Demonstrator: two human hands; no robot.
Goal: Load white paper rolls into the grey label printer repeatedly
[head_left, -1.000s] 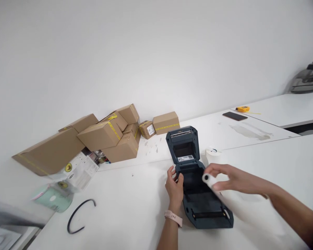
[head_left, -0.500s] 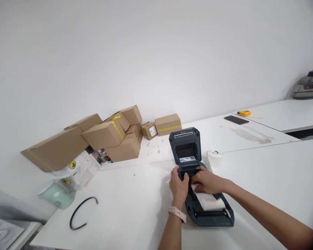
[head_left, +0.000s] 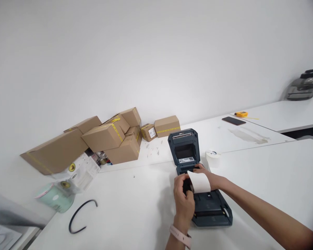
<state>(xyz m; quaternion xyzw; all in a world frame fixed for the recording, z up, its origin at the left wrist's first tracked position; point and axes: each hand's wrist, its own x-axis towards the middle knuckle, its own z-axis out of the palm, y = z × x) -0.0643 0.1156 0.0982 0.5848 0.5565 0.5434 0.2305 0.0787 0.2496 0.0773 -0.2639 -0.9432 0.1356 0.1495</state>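
Observation:
A dark label printer (head_left: pixel 212 217) lies on the table with its lid (head_left: pixel 184 147) raised. A white paper strip (head_left: pixel 201 183) curves up out of its middle, lifted off the front of the bed. My left hand (head_left: pixel 184 199) is at the printer's left side, fingers and thumb curled round a black part (head_left: pixel 187 185) beside the strip's left edge. Behind the paper is my right hand (head_left: pixel 212 177); some fingertips show by the hinge, but most of its fingers are hidden. Just right of the lid stands a white label roll (head_left: pixel 213 159).
Cardboard boxes (head_left: pixel 125 151) are stacked by the wall, with a green tub (head_left: pixel 56 198) and a curved black strip (head_left: pixel 77 217) at left. A phone (head_left: pixel 234 121), a yellow tape measure (head_left: pixel 241 114) and a grey translucent container (head_left: pixel 304 85) are at right.
The paper strip, which lay along the printer bed, now rises and curls up before my right hand, uncovering the front bed. My left hand has shifted slightly right and closed round the black part.

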